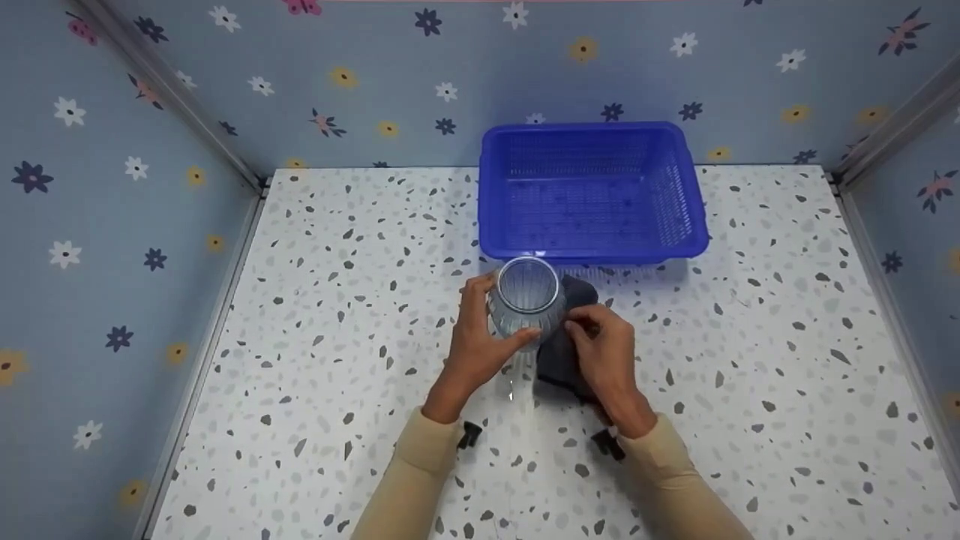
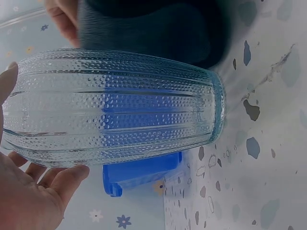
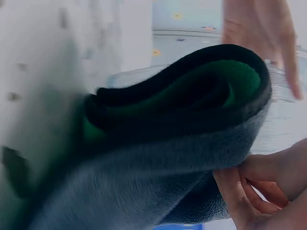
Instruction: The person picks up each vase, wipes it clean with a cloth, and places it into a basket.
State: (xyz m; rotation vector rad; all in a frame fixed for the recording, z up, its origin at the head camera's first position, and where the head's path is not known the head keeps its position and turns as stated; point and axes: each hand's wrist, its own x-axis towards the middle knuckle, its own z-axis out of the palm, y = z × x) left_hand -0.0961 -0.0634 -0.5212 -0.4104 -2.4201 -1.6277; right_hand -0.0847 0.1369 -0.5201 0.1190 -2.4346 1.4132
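A clear ribbed glass vase (image 1: 527, 300) with a dotted texture stands upright, its round mouth facing up in the head view. My left hand (image 1: 480, 334) grips it near the top, fingers on the far left side and thumb across the front. In the left wrist view the vase (image 2: 120, 110) narrows to a thick base close to the tabletop. My right hand (image 1: 606, 345) pinches a folded dark grey cloth (image 1: 559, 364) beside the vase's right side. Its green inner folds and black edging show on the cloth (image 3: 168, 143) in the right wrist view.
Behind the vase stands a blue plastic basket (image 1: 592, 251) with perforated walls. The speckled white tabletop (image 1: 360, 315) is bounded by flower-patterned panels (image 1: 390, 90) at the back and both sides. Small black clips (image 1: 469, 435) show at both wrists.
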